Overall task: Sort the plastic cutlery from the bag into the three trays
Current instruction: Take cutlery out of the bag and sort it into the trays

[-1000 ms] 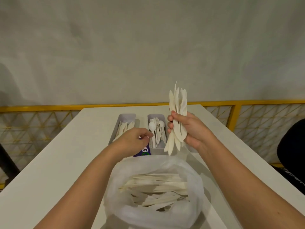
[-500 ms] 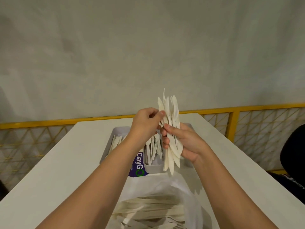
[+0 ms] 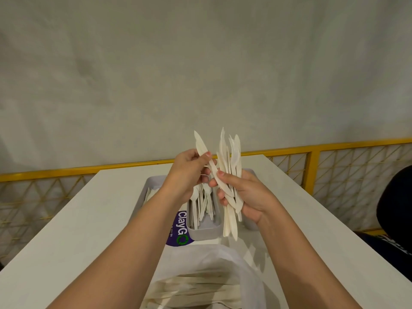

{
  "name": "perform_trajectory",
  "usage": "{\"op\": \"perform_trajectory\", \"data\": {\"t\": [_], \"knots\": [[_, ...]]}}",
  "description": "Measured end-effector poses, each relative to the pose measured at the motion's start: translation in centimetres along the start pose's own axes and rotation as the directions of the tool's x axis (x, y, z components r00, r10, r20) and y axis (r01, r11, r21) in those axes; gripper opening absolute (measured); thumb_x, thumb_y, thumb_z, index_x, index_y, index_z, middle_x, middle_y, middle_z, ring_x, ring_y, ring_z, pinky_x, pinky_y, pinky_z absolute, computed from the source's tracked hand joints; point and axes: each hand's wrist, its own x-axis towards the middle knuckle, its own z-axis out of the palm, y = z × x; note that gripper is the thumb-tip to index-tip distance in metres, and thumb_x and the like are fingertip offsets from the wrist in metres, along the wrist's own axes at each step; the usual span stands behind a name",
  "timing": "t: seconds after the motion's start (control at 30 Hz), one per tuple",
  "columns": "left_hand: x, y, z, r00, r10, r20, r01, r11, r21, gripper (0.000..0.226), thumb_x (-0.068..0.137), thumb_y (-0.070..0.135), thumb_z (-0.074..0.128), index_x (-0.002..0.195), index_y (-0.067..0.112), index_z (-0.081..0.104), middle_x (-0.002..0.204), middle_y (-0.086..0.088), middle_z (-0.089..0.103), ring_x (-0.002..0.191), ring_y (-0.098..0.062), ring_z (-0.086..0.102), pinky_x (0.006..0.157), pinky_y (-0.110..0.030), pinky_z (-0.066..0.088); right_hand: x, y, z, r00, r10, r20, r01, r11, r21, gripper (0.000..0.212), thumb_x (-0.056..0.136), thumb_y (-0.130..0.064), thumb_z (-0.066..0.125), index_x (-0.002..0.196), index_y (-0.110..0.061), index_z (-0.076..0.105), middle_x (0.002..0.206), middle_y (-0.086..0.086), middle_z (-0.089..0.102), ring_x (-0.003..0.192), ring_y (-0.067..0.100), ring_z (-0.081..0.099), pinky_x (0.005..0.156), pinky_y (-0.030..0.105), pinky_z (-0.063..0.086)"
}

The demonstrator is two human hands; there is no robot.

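Note:
My right hand (image 3: 245,192) grips an upright bundle of cream plastic cutlery (image 3: 231,161) above the trays. My left hand (image 3: 187,170) pinches a single plastic knife (image 3: 201,146) and holds it tilted, its lower end still among the bundle. Below, the middle grey tray (image 3: 204,230) holds spoons. The left tray (image 3: 142,197) is mostly behind my left arm, and the right tray (image 3: 250,224) is mostly behind my right hand. The translucent plastic bag (image 3: 223,264) with more cutlery lies open at the near edge.
The white table (image 3: 78,230) runs away from me to a yellow railing (image 3: 66,171) with mesh panels. A purple label (image 3: 179,228) on the bag lies beside the middle tray. A dark-clothed person (image 3: 394,208) sits at the right edge.
My left hand rose from the trays to the bundle, pinched one knife and is pulling it out to the left. The view has tilted up a little.

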Motion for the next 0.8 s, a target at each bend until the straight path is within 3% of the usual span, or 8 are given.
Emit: {"op": "perform_trajectory", "data": {"t": [0.1, 0.23, 0.33, 0.5, 0.7, 0.8], "knots": [[0.1, -0.1, -0.3, 1.000, -0.020, -0.012, 0.020, 1.000, -0.016, 0.016, 0.092, 0.014, 0.057, 0.080, 0.004, 0.060, 0.054, -0.003, 0.048, 0.038, -0.007, 0.044, 0.044, -0.017, 0.043, 0.0, 0.1, 0.1, 1.000, 0.004, -0.016, -0.004, 1.000, -0.002, 0.013, 0.092, -0.010, 0.054, 0.097, -0.001, 0.063, 0.065, 0.008, 0.067, 0.042, 0.011, 0.052, 0.039, 0.018, 0.041], [0.6, 0.0, -1.0, 0.995, -0.073, -0.070, 0.068, 0.995, -0.074, 0.019, 0.090, 0.017, 0.061, 0.074, 0.007, 0.060, 0.048, 0.001, 0.049, 0.037, -0.006, 0.044, 0.044, -0.016, 0.044, -0.2, 0.0, 0.1, 1.000, 0.026, -0.017, -0.026, 0.999, -0.030, 0.012, 0.091, -0.011, 0.056, 0.091, 0.000, 0.062, 0.066, 0.009, 0.067, 0.040, 0.010, 0.051, 0.037, 0.018, 0.040], [0.6, 0.0, -1.1, 0.994, -0.076, -0.073, 0.068, 0.993, -0.101, 0.020, 0.092, 0.019, 0.059, 0.074, 0.008, 0.057, 0.051, 0.001, 0.049, 0.041, -0.006, 0.046, 0.044, -0.017, 0.045, -0.2, 0.0, 0.1, 0.999, 0.030, -0.024, -0.031, 0.997, -0.064, 0.013, 0.091, -0.011, 0.056, 0.089, -0.001, 0.062, 0.067, 0.009, 0.067, 0.040, 0.010, 0.051, 0.036, 0.019, 0.040], [0.8, -0.2, -0.5, 0.993, -0.117, -0.027, 0.115, 0.991, -0.074, 0.020, 0.098, 0.022, 0.046, 0.083, 0.012, 0.053, 0.077, -0.008, 0.054, 0.073, -0.022, 0.052, 0.063, -0.030, 0.046, -0.4, 0.1, 0.6, 0.998, 0.016, -0.057, -0.024, 0.992, -0.128, 0.005, 0.088, -0.013, 0.061, 0.087, -0.009, 0.064, 0.062, 0.005, 0.064, 0.037, 0.009, 0.046, 0.036, 0.017, 0.037], [0.2, -0.5, -0.4, 0.985, -0.147, 0.092, 0.153, 0.986, -0.060, 0.027, 0.101, 0.025, 0.037, 0.090, 0.007, 0.054, 0.079, -0.010, 0.058, 0.065, -0.019, 0.055, 0.059, -0.029, 0.048, -0.3, 0.0, 0.7, 0.991, -0.039, -0.130, 0.019, 0.988, -0.152, 0.010, 0.088, -0.004, 0.058, 0.080, -0.004, 0.065, 0.057, 0.007, 0.064, 0.037, 0.011, 0.049, 0.038, 0.017, 0.037], [0.2, -0.6, -0.4, 0.985, -0.171, 0.028, 0.173, 0.983, -0.068, 0.031, 0.102, 0.023, 0.033, 0.087, 0.006, 0.054, 0.075, -0.010, 0.056, 0.064, -0.019, 0.054, 0.056, -0.027, 0.047, -0.3, 0.2, 0.8, 0.989, -0.049, -0.137, 0.020, 0.979, -0.201, 0.011, 0.089, -0.006, 0.058, 0.080, -0.007, 0.065, 0.059, 0.007, 0.065, 0.040, 0.013, 0.056, 0.039, 0.019, 0.040]]}}
